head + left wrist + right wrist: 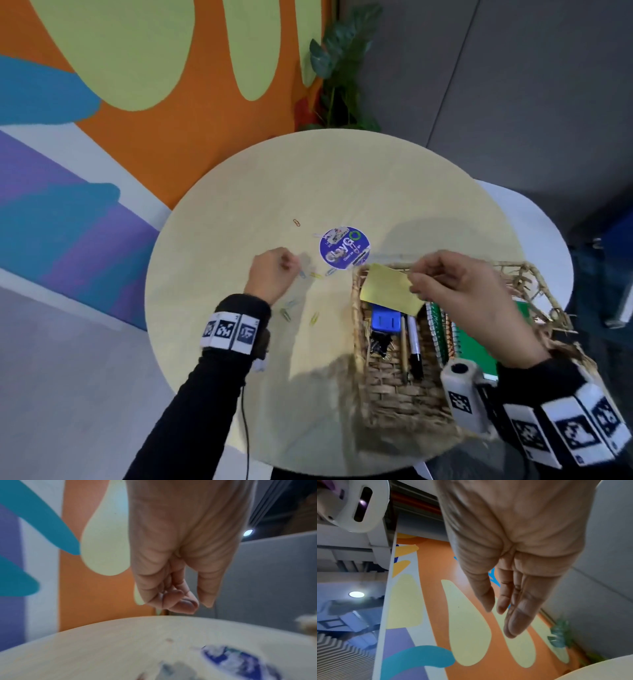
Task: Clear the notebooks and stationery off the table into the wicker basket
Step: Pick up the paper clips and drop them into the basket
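Where woven wicker basket (383,387) sits, square yellow pad (390,291)

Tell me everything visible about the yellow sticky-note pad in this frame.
The yellow sticky-note pad is a plain pale-yellow rectangular block, seemingly paper, with nothing legible on its face. It is tilted and held in the air over the far-left end of the wicker basket, above the blue object and pens lying inside. The right hand pinches its right edge between fingertips and thumb; nothing else appears to touch it. It shows only in the head view; the right wrist view does not catch it.
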`<state>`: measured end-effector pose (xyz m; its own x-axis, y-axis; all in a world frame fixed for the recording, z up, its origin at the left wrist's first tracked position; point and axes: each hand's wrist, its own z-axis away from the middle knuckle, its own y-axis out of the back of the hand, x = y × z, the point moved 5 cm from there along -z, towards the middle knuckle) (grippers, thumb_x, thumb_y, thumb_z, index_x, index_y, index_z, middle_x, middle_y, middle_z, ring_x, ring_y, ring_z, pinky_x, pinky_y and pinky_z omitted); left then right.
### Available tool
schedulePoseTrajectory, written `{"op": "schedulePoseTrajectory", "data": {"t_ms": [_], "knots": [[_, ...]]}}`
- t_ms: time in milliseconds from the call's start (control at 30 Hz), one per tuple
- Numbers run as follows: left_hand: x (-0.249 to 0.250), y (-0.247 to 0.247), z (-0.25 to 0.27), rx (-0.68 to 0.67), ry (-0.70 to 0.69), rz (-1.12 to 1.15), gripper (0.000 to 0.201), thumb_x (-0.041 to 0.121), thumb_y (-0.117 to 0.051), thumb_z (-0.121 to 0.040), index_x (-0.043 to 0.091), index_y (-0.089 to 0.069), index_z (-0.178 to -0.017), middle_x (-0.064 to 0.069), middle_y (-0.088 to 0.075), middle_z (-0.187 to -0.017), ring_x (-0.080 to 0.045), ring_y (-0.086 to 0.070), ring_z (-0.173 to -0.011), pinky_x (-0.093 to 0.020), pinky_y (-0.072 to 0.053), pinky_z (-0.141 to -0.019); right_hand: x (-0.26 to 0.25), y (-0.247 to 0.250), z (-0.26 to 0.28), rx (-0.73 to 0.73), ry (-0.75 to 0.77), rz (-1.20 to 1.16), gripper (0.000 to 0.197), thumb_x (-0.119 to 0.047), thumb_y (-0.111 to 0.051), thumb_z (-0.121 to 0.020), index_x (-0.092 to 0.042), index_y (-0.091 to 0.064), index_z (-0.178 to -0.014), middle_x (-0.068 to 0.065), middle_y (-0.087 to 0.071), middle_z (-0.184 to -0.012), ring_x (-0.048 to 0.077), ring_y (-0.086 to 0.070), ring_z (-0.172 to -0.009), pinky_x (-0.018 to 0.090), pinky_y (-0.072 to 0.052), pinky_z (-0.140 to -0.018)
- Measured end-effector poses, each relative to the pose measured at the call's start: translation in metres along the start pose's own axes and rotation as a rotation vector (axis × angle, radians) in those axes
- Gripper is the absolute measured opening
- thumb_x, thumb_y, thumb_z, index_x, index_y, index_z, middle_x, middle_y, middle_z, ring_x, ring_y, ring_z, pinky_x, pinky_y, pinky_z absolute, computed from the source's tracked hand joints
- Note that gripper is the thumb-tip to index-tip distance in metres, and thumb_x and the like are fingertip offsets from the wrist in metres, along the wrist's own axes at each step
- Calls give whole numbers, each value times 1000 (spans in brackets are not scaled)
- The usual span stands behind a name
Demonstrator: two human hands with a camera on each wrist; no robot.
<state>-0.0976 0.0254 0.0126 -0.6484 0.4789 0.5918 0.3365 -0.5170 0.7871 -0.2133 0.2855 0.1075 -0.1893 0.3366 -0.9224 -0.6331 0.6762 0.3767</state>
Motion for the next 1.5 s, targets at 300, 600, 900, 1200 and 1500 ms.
{"op": "schedulePoseTrajectory", "data": {"t_ms": [300, 600, 900, 1200, 1500], "knots": [[-123, -4, -41, 21, 228, 15, 17, 8, -54, -83, 11, -70, -89, -10, -74, -93, -27, -66, -93, -21, -43, -74, -26, -151, -93, -146, -10, 210, 8, -7, -61, -80, -12, -65, -75, -2, -65, -67, 27, -70, -76, 38, -57, -78], [-130, -20, -72, -79, 164, -15, 8, 14, -63, -86, 7, -67, -85, -11, -71, -92, -28, -66, -89, -31, -50, -77, 12, -220, -160, -201, -142, 456, 14, -7, -57, -81, -6, -70, -85, 11, -72, -82, 28, -69, -85, 37, -56, -81], [-143, -20, -70, -146, 131, 41, 22, 9, -58, -86, 20, -57, -67, 1, -68, -87, -15, -66, -79, -19, -42, -67, 61, -280, -202, -270, -356, 738, 28, -19, -63, -85, 1, -67, -104, 19, -68, -110, 33, -65, -103, 33, -52, -84], [-150, 0, 0, -151, 67, 112, 20, 18, -68, -83, 23, -59, -67, 12, -54, -65, 2, -50, -59, -10, -38, -54, 68, -286, -211, -277, -423, 794, 25, -13, -64, -85, 2, -63, -105, 17, -67, -113, 33, -65, -105, 32, -51, -85], [-116, -18, 34, -232, -21, 78, 15, 19, -68, -85, 20, -56, -76, 10, -56, -63, 6, -48, -57, -6, -31, -51, -24, -183, -174, -301, -140, 637, 12, -10, -64, -79, -15, -61, -69, -4, -56, -68, 10, -52, -58, 18, -46, -55]]}}
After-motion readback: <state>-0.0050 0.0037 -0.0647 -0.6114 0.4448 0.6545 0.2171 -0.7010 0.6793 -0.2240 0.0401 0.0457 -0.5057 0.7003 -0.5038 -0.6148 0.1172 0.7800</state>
